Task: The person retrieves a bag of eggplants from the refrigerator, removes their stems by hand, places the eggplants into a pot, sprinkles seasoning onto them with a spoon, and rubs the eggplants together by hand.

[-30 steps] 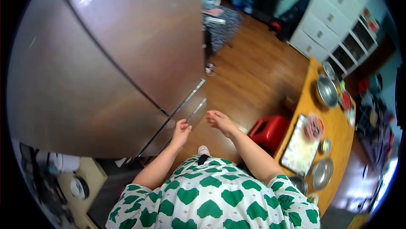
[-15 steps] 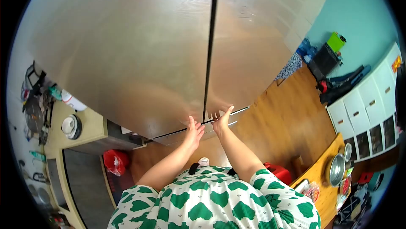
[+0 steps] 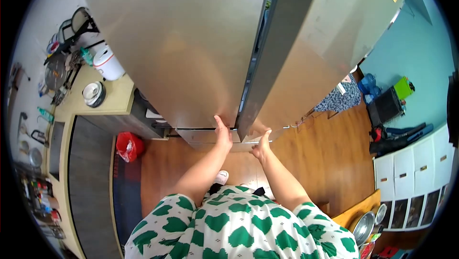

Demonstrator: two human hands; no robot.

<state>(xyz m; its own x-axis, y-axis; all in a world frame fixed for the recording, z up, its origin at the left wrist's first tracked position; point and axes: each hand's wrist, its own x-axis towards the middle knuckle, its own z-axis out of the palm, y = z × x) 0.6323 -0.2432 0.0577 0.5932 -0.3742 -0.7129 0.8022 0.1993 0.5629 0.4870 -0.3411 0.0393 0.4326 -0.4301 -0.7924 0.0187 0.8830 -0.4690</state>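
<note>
In front of me stands a tall steel-coloured refrigerator. Its right door [image 3: 306, 63] is swung partly outward, with a grey inner edge showing. The left door [image 3: 186, 53] looks shut or nearly so; a narrow dark gap with shelf edges shows between the two. At the bottom edge of the left door is my left hand [image 3: 223, 133], thumb up against the front and fingers partly hidden at the lower edge. My right hand [image 3: 261, 147] holds the right door's bottom edge, thumb on the front and fingers curled underneath. Below both doors runs a drawer front [image 3: 203, 136].
A counter [image 3: 112, 100] on the left bears a white canister [image 3: 108, 63] and stacked bowls [image 3: 94, 94]. A red-bagged bin [image 3: 129, 146] stands on the floor. To the right are a wooden table [image 3: 356, 209] with metal bowls [image 3: 364, 226] and a white cabinet [image 3: 404, 175].
The right door has swung outward from shut, with my right hand at its lower edge. My left hand stays at the left door. The view has shifted backward.
</note>
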